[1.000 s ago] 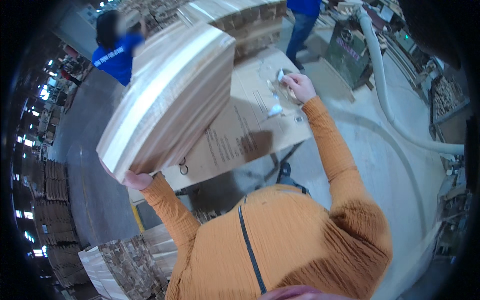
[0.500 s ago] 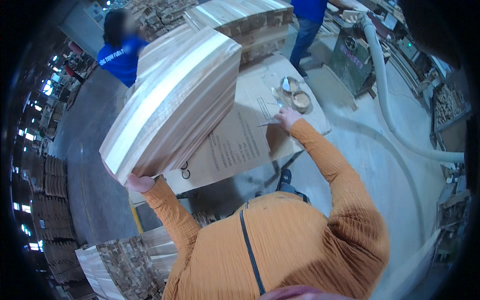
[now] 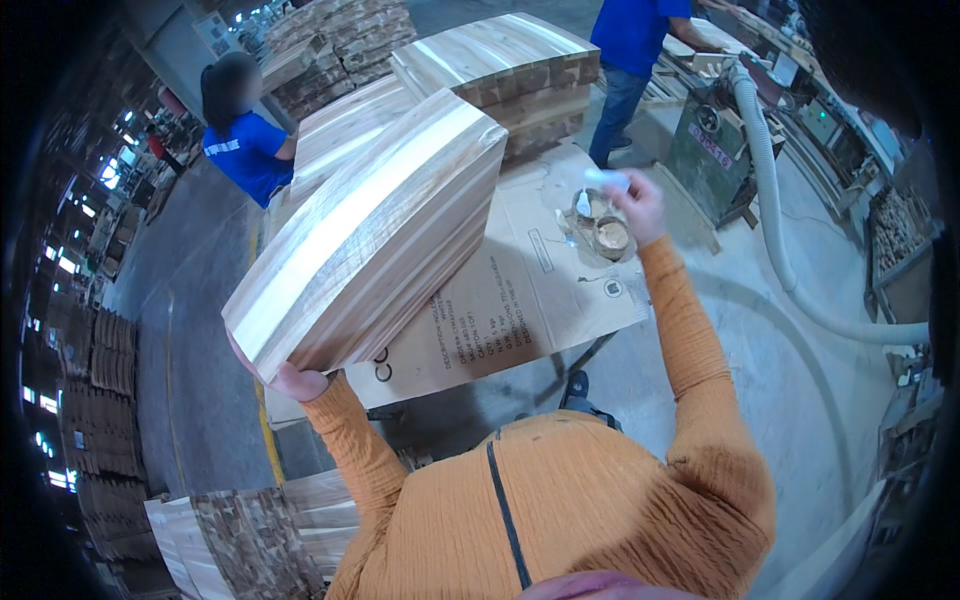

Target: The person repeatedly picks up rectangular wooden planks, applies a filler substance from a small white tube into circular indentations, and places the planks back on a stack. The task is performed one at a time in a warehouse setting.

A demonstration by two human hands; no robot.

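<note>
My left hand [image 3: 300, 382] grips the near lower corner of a thick curved panel of striped, glued wood [image 3: 370, 235]. The panel is tilted up over a cardboard-covered table; its far side is hidden. My right hand [image 3: 640, 205] is closed on a pale, flat scraper-like piece [image 3: 607, 180], blurred by motion. It hovers just above two round tubs at the table's right side. Tan paste fills the nearer tub [image 3: 612, 236]. In the farther tub [image 3: 588, 204] stands a small white-bladed tool [image 3: 583, 203].
More curved wooden panels [image 3: 500, 55] are stacked at the table's far end. A person in blue [image 3: 245, 150] is at the far left, another [image 3: 625, 70] at the far right. A grey hose [image 3: 765, 180] runs down beside a green machine [image 3: 708, 140]. Boards [image 3: 260, 530] lie lower left.
My right hand has lifted from the cardboard and moved away from me and to the right, over the tubs. The left hand still holds the panel, which sits slightly lower and farther right in view.
</note>
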